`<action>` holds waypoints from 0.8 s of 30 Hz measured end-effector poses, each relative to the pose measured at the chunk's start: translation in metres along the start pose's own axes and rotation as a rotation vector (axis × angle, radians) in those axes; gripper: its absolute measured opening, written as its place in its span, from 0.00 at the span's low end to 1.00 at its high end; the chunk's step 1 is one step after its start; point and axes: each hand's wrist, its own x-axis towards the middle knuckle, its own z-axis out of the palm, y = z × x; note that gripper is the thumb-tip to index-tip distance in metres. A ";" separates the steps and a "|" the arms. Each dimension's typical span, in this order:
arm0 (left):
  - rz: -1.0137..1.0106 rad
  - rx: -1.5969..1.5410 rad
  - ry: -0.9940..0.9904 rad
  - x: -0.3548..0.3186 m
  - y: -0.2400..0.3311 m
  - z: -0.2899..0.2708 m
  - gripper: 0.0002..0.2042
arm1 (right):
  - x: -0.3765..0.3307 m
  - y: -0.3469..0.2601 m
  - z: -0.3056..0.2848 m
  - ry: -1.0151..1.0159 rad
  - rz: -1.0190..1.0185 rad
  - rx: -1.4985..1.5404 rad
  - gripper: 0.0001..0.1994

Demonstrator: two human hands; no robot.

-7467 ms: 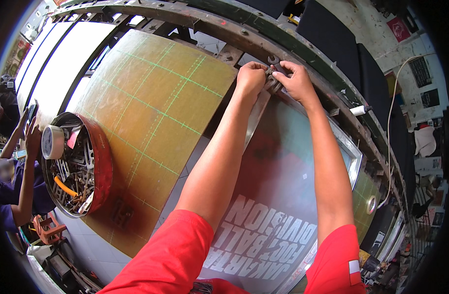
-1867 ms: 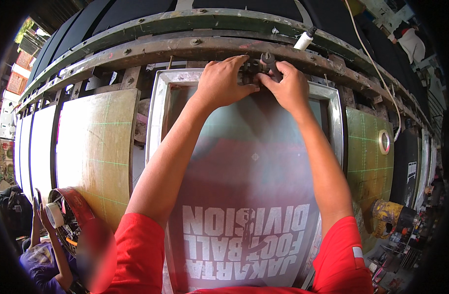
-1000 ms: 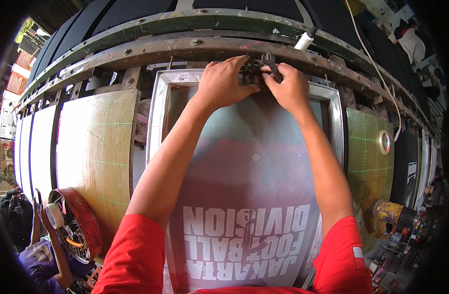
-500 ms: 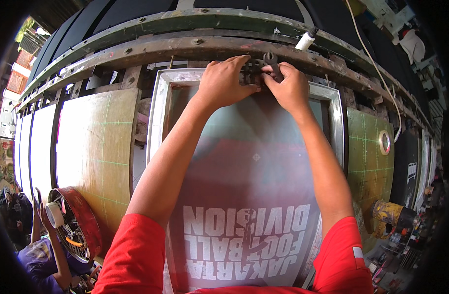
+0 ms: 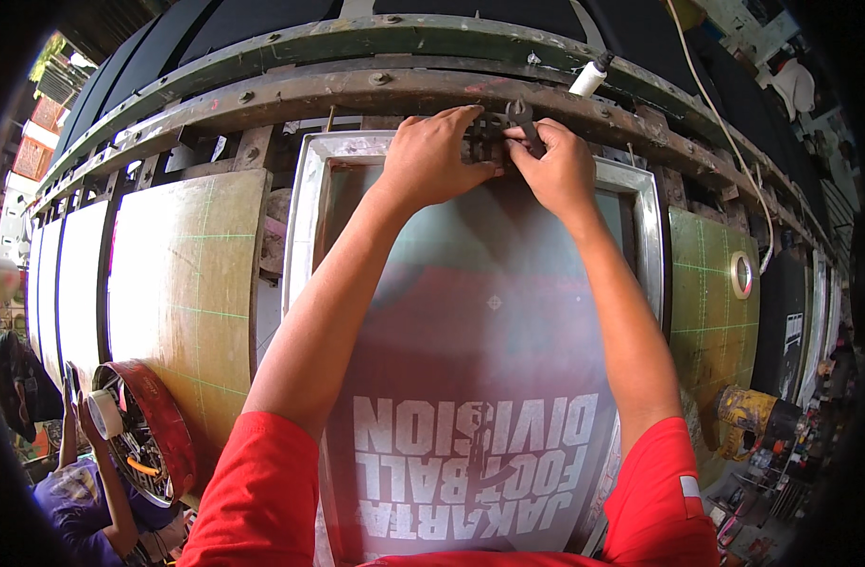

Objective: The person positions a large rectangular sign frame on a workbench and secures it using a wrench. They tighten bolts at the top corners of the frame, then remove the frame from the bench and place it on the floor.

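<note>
At the far edge of a silkscreen frame [image 5: 302, 227], my left hand [image 5: 428, 159] is closed around a dark metal clamp [image 5: 484, 140], with the thumb on its near side. Just to the right, my right hand [image 5: 563, 168] grips a dark open-end wrench [image 5: 523, 117] between thumb and fingers. The wrench's forked jaw points up and away, beside the clamp. Part of the clamp, and where the wrench's other end sits, are hidden by my fingers. Beneath my forearms lies the screen mesh [image 5: 489, 350], with large pale lettering on its near part.
Bolted metal rails [image 5: 309, 90] cross behind the frame, with a white bottle [image 5: 591, 76] on them. Printing boards flank the frame; a tape roll [image 5: 741, 275] lies on the right one. A red round tool container [image 5: 154, 425] and a yellow power tool [image 5: 749, 420] stand nearby. Another person [image 5: 83, 501] is at lower left.
The wrench's jaw has shifted very slightly left, while both hands stay almost in place. At the far lower left, a dark-clothed figure in the background has moved.
</note>
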 end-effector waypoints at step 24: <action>0.058 -0.022 0.094 0.004 -0.001 0.003 0.34 | 0.003 -0.008 0.003 0.066 -0.087 -0.069 0.12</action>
